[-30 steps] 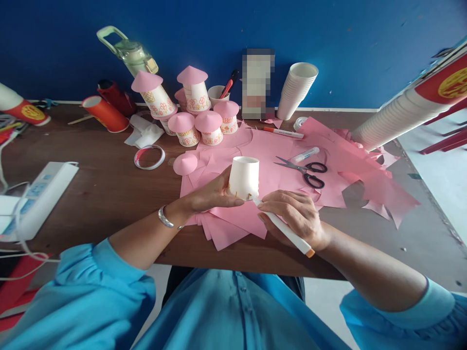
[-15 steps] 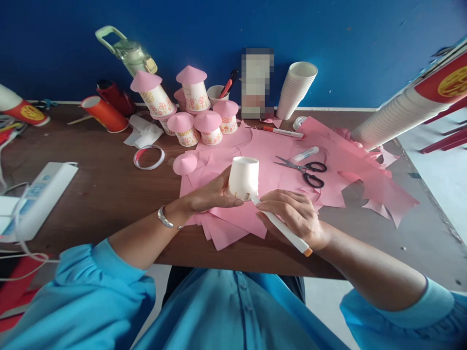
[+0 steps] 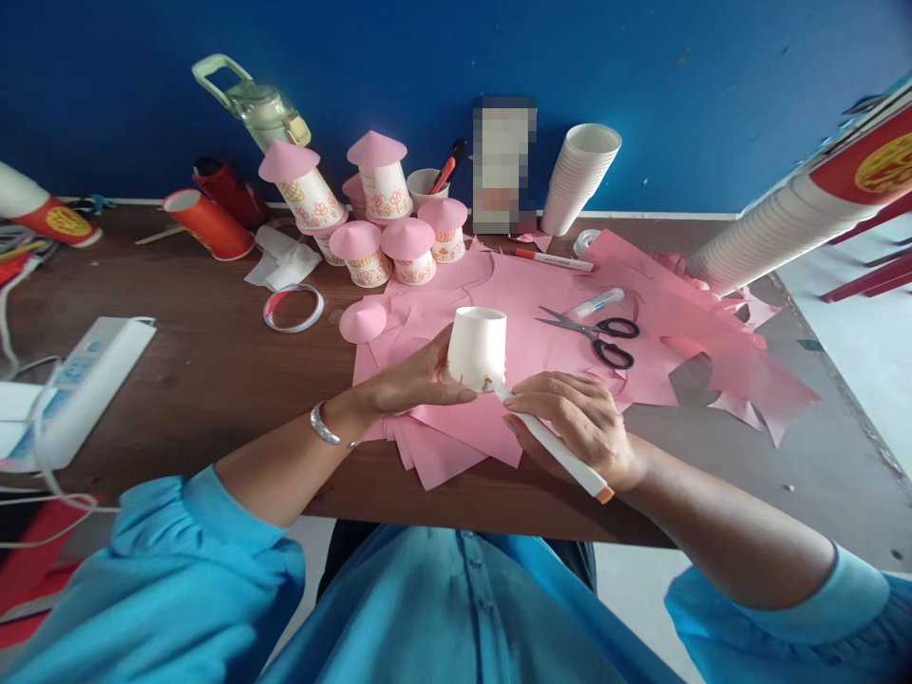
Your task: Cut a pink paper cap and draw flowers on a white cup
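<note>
In my left hand [image 3: 420, 372] I hold a white paper cup [image 3: 477, 344] upside down, its rim toward me, above pink paper. Small orange-brown marks show low on its side. My right hand [image 3: 580, 423] grips a white marker [image 3: 560, 451] with an orange end cap; its tip is at the cup near the rim marks. Beyond the cup stand several decorated cups [image 3: 369, 273] with pink cone tops, drawn with flowers. A loose pink paper cone [image 3: 363, 322] lies left of the held cup.
Black-handled scissors [image 3: 595, 330], a glue-like tube [image 3: 597, 302] and an orange-capped marker [image 3: 552, 259] lie on pink paper sheets [image 3: 456, 446]. A tape roll [image 3: 293, 309] is at left, beside a power strip [image 3: 92, 389]. Stacked white cups [image 3: 580, 180] stand behind.
A small brown mark near the cup's rim shows more fully now, and the marker tip has shifted slightly right and down. Both hands keep their hold.
</note>
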`<state>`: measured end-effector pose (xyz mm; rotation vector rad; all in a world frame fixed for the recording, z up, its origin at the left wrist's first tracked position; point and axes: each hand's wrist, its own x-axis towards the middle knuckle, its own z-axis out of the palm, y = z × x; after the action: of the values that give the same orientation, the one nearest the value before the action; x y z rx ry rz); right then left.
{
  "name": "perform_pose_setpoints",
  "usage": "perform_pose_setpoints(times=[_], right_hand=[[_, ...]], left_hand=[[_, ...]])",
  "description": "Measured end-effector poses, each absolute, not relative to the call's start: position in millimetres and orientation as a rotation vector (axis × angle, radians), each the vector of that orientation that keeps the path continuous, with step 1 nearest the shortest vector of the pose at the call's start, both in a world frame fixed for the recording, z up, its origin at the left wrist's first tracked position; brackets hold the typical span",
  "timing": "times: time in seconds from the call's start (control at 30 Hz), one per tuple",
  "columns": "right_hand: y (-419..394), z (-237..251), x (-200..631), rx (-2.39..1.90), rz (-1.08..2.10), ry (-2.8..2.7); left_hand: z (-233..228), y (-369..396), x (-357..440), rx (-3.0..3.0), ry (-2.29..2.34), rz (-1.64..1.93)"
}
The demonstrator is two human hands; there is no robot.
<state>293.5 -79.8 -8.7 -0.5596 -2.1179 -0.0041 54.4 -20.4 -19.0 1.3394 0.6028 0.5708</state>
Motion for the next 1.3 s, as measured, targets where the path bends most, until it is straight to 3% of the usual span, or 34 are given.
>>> perform_pose_setpoints(times=[1.3], right_hand=[[-80.4, -13.1, 296.8, -0.556, 0.006, -2.147]], left_hand=[[-15.0, -24.0, 56.5, 1.359, 0.632, 0.569]])
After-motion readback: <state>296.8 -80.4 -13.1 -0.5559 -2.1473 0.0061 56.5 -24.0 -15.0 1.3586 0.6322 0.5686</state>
